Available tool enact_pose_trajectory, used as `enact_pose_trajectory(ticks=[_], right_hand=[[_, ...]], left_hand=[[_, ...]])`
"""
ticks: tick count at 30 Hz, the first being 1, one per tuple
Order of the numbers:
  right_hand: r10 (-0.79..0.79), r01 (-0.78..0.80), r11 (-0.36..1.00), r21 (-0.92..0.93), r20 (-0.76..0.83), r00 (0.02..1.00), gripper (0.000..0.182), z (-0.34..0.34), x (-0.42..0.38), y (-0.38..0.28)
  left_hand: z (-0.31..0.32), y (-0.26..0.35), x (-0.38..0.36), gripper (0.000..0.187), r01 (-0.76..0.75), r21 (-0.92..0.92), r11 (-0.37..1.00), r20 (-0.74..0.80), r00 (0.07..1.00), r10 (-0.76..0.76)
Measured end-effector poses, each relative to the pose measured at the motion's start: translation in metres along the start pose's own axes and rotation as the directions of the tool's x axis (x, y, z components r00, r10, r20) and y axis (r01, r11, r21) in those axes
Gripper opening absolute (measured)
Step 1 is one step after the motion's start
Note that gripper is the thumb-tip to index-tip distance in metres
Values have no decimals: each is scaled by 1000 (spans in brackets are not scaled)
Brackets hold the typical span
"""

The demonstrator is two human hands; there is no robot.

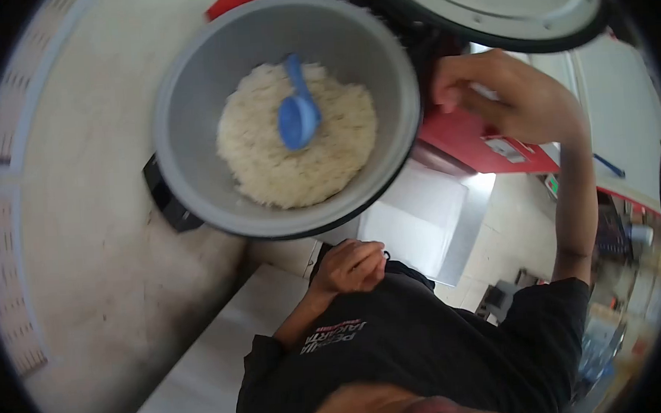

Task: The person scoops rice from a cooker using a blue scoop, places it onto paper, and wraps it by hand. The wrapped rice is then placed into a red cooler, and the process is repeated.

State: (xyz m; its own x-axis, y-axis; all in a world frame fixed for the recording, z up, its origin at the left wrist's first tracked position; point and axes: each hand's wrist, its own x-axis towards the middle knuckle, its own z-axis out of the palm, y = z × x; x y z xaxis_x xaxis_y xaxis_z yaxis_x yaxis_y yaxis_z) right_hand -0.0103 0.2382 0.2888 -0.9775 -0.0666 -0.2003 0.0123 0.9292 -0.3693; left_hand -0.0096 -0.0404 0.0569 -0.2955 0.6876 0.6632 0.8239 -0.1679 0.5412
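a grey pot (pixel 199 131) is seen, with a raised lid (pixel 499 3) at its far right. rice (pixel 342 142) is held in the pot. the right hand (pixel 515 96) is held bent just right of the pot; whether anything is gripped cannot be told. the left hand (pixel 351 267) is curled narrow before the pot. a blue scoop (pixel 299 111) is laid on the rice mid-pot.

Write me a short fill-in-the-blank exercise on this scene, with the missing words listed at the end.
1. The round gray pot holds grains of white ____.
2. The scoop lying inside is coloured ____.
3. The hand nearer the round lid is the person's ____ one.
4. The person's short-sleeved shirt is mainly ____ in colour.

Missing words: rice; blue; right; black.
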Motion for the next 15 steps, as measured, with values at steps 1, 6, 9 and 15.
enact_pose_trajectory(ticks=[1, 6, 9, 15], right_hand=[[-174, 175, 982, -68, 15, 985, 8, 14, 27, -5], [-470, 492, 718, -492, 179, 864, 23, 106, 201, -8], [-100, 510, 611, -606, 580, 808, 33, 135, 268, 15], [-445, 566, 672, -478, 350, 824, 33, 128, 248, 24]], left_hand=[[-22, 10, 9, 13, -26, 23, 999, -172, 985, 30], [-89, -11, 8, 18, 298, 582, 756, -658, 719, 223], [-99, -40, 19, 22, 503, 382, 775, -791, 612, -7], [-77, -101, 5, 34, 373, 290, 881, -854, 517, 63]])
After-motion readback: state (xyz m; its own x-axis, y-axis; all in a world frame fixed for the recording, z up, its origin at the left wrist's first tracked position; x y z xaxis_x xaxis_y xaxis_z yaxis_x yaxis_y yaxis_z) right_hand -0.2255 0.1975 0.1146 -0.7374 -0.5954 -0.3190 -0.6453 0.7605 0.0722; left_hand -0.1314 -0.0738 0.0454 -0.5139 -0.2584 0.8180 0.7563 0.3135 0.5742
